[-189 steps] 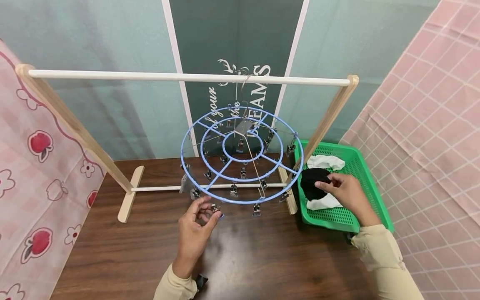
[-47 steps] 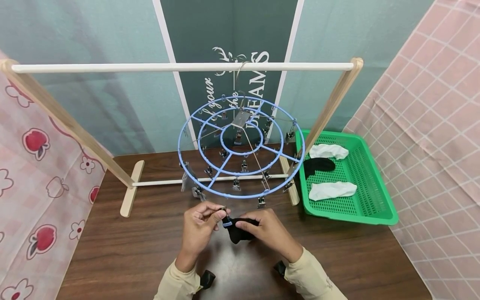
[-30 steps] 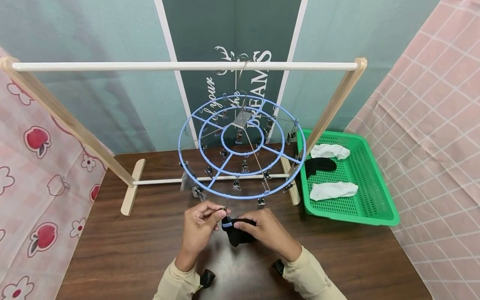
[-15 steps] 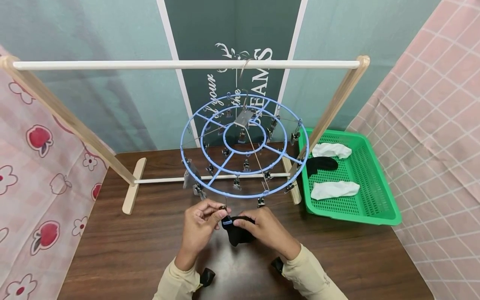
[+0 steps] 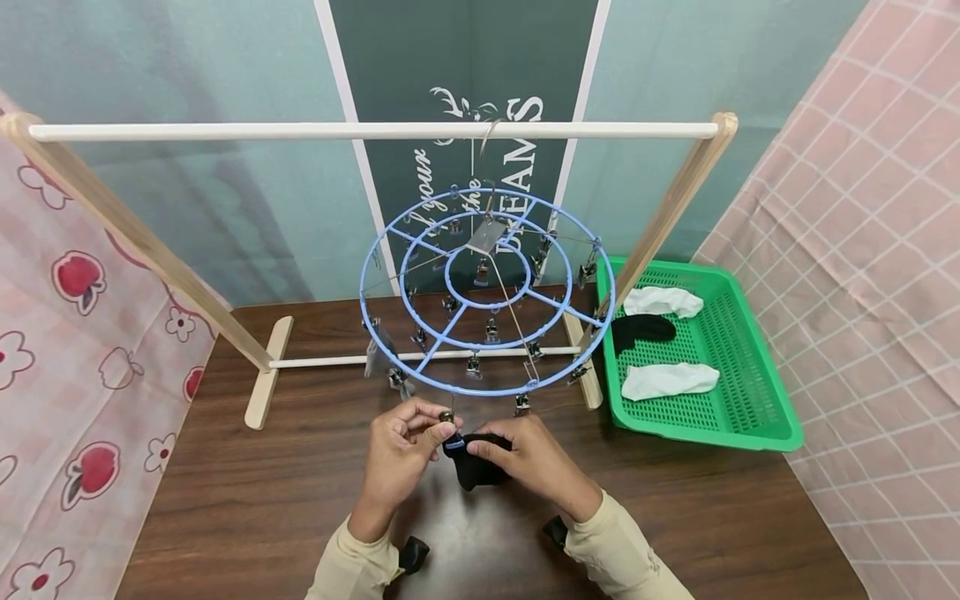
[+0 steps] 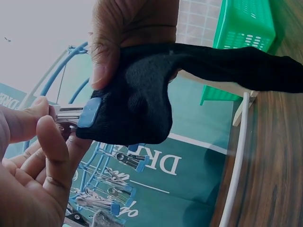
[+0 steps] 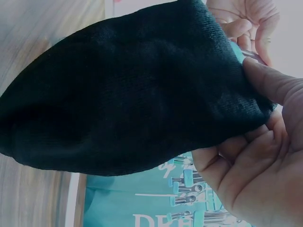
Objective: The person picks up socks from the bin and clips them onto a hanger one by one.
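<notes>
Black sock (image 5: 478, 475): had moved from green basket (image 5: 723, 400) to clip (image 6: 89, 113).
Left hand (image 5: 401, 450): pinched clip.
Right hand (image 5: 540, 461): pinched sock.
Basket: held two white socks (image 5: 670, 381), another black sock (image 5: 650, 327).

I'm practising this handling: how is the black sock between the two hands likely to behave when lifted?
The black sock will probably flop, since it bends in soft curves away from the right hand pinching it. It is likely light, as it looks like knitted cloth. A gentle tug may not free its edge, because the blue tip of the clip lies over it.
</notes>
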`<action>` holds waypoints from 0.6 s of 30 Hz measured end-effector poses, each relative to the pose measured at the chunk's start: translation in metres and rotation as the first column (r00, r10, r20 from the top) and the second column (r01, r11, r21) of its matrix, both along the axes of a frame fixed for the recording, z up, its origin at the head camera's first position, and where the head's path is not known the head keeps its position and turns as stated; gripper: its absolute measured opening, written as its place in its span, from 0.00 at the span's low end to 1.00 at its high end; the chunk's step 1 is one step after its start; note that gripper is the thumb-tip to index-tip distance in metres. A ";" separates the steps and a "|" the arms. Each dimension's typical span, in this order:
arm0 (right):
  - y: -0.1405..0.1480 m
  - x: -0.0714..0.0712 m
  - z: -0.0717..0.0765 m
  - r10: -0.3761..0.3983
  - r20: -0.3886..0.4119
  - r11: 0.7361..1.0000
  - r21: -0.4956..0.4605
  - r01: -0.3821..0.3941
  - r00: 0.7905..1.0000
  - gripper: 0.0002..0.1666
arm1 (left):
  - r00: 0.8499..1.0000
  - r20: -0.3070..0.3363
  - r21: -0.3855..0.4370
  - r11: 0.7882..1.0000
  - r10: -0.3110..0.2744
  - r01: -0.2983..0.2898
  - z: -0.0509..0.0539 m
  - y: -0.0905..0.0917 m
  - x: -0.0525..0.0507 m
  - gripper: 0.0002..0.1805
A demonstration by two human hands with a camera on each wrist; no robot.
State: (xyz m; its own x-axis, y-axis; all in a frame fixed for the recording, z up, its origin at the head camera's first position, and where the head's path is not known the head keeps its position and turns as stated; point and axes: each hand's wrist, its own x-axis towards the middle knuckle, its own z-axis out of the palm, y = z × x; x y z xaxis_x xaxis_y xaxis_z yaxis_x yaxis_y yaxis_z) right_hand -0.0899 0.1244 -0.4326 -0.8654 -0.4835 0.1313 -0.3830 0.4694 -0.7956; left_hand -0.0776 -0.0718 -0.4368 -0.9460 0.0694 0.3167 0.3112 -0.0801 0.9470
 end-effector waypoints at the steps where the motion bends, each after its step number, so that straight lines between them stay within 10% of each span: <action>1: 0.001 0.000 -0.001 -0.004 0.005 1.000 0.002 0.004 1.000 0.05 | 1.000 0.001 0.002 1.000 -0.004 0.004 0.000 0.000 0.000 0.05; 18: 0.035 0.005 -0.004 -0.088 0.107 0.994 -0.055 0.094 0.990 0.11 | 0.997 0.067 -0.007 0.999 -0.039 0.040 0.005 -0.007 -0.001 0.08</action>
